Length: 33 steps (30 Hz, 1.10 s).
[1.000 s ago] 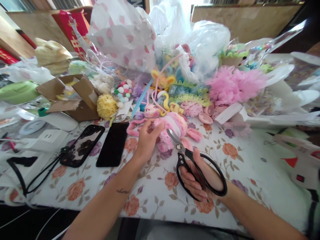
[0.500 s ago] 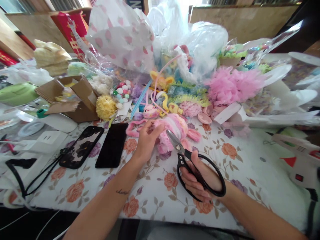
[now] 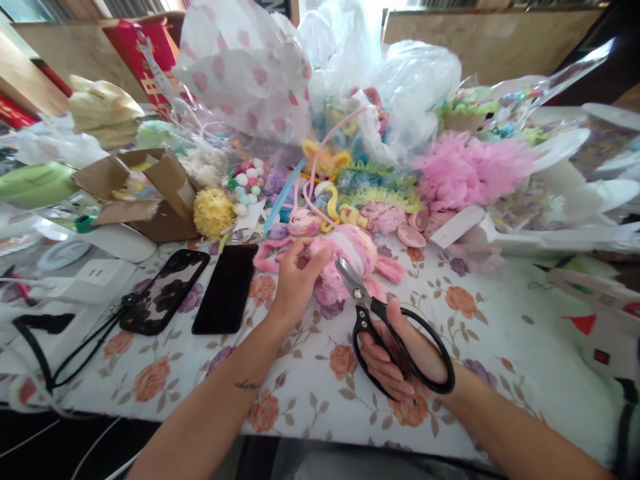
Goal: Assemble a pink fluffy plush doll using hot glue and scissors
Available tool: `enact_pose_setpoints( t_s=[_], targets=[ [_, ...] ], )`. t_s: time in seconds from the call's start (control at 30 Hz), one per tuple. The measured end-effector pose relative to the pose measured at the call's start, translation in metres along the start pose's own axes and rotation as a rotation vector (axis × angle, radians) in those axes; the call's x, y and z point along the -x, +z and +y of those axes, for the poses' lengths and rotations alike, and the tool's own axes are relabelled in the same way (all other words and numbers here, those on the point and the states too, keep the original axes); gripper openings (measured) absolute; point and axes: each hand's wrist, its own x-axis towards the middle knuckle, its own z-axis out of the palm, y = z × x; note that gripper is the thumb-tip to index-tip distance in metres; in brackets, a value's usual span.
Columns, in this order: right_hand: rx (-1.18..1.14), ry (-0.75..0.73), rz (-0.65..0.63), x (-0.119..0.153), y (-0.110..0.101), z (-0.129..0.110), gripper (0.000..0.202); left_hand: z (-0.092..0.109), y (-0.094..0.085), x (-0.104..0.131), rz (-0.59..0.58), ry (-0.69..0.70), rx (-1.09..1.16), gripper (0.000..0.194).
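A fluffy pink bundle with a white band (image 3: pixel 356 248) lies on the flowered tablecloth (image 3: pixel 295 373), with pink strands on both sides. My left hand (image 3: pixel 296 277) grips its left side between thumb and fingers. Black-handled scissors (image 3: pixel 364 308) are in my right hand (image 3: pixel 400 353), fingers and thumb through the handles. Their blades point up and left, with the tips against the pink fluff, which hides where they end. Just behind the bundle lies a small pink doll face (image 3: pixel 303 222).
Two phones (image 3: pixel 226 290) (image 3: pixel 165 293) lie at the left, near a white charger (image 3: pixel 97 280). Behind are a cardboard box (image 3: pixel 145 200), a yellow pompom (image 3: pixel 214 213), pink tulle (image 3: pixel 473 170) and plastic bags (image 3: pixel 245 73). A glue gun (image 3: pixel 600 320) is at the right.
The view has shifted very slightly. The scissor handles look a little wider apart; my left hand keeps its hold on the pink bundle.
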Motion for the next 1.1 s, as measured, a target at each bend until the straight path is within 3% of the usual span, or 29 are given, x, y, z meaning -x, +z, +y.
enact_pose_setpoints(
  t_s=[0.3,0.6,0.9,1.1],
  targets=[
    [0.066,0.042,0.171,0.0046,0.0032,0.0001,0.068,-0.0023,0.0008,0.0013,0.01,0.032,-0.045,0.016],
    [0.006,0.028,0.058,0.0018,0.0038,-0.0015,0.07,-0.0028,-0.0008,-0.001,0.023,0.0,-0.008,0.021],
    [0.1,0.033,0.168,0.005,0.0052,-0.0011,0.068,-0.0003,0.0,0.0008,0.036,0.022,-0.05,0.019],
    [0.082,0.06,0.132,0.0053,0.0066,-0.0044,0.07,-0.0018,0.0001,-0.0009,0.031,-0.006,-0.007,0.019]
  ],
)
